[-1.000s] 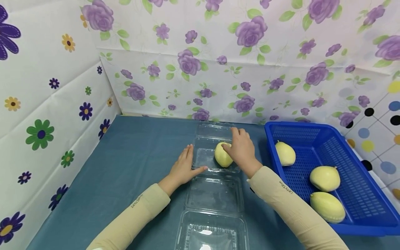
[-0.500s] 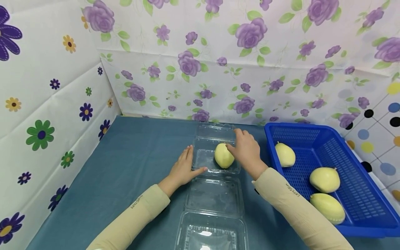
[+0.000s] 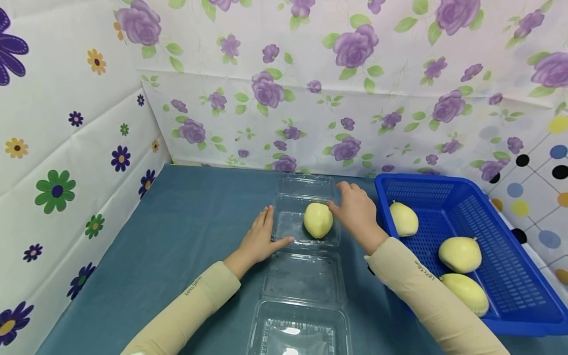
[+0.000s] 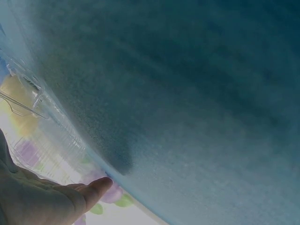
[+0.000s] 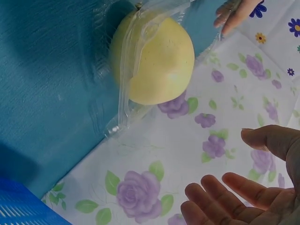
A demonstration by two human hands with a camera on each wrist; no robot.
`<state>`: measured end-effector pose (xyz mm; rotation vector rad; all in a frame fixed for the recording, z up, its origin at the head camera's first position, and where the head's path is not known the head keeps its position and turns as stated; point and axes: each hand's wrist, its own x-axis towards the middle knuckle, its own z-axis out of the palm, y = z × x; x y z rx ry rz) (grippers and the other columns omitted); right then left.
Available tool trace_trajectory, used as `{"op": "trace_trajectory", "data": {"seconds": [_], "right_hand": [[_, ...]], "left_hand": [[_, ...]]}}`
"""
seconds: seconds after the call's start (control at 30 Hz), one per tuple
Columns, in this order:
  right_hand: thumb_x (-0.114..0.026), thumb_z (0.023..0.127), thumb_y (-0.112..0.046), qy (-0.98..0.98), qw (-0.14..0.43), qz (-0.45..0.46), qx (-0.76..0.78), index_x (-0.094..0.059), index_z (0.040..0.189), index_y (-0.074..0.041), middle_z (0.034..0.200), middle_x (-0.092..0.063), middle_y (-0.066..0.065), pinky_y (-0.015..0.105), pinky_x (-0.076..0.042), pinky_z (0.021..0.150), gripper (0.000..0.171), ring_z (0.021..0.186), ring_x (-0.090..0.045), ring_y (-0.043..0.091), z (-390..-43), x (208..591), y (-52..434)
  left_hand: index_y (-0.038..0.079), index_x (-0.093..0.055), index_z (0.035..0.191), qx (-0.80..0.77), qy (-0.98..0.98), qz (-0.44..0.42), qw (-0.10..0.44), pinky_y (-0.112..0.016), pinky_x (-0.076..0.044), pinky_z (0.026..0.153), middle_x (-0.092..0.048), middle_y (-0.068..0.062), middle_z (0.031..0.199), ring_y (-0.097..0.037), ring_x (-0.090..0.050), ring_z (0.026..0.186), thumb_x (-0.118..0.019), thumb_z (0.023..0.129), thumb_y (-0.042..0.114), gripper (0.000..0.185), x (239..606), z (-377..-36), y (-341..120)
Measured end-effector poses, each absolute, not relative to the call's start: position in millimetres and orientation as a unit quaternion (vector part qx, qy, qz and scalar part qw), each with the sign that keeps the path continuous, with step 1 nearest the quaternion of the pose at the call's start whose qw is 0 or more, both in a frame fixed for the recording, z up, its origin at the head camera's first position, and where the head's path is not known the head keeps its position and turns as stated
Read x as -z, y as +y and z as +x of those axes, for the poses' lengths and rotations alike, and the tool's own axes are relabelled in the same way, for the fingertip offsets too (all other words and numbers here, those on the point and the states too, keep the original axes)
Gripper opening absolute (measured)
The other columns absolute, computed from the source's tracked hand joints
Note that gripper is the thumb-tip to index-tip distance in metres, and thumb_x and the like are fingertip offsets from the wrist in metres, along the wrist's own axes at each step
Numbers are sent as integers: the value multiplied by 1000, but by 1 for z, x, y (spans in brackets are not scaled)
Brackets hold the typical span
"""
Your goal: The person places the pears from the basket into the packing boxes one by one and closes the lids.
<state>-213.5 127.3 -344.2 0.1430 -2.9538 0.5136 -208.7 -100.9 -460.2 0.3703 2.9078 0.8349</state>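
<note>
Pale yellow fruit: sits in the right half of the clear container, whose hinged lid stands open on the far side. Bare floor of the same container to the fruit's left.

Right hand: just right of the fruit, thumb nearest to it. Right wrist view shows a gap between fingers and fruit; fingers loosely spread, palm holding nothing.

Left hand: on the opposite side, apart from the fruit. Fingers straight along the container's left wall, thumb extended at its near left corner; nothing gripped.

Nearer the wearer: second clear container, its lid laid back toward the first. Far right: blue basket holding three similar fruits, one by its left wall, two farther right. Surface: blue-green tabletop. Behind: white sheet printed with purple roses.
</note>
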Motion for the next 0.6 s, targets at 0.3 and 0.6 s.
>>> {"op": "trace_trajectory", "data": {"seconds": [0.3, 0.6], "right_hand": [[-66, 89, -27, -983, 61, 41, -168, -53, 128, -2, 117, -59, 22, 47, -53, 69, 47, 91, -62, 36, -214, 333, 133], [-66, 89, -27, -982, 71, 31, -172, -53, 129, -2, 119, -59, 22, 48, -52, 70, 48, 91, -61, 36, -212, 333, 144]], "left_hand": [[5, -5, 153, -274, 953, 117, 46, -58, -29, 109, -9, -20, 158, -38, -13, 145, -58, 84, 63, 105, 460, -209, -101], [4, -6, 153, -275, 953, 117, 46, -58, -29, 109, -10, -21, 158, -38, -14, 144, -59, 84, 62, 104, 461, -209, -100]]}}
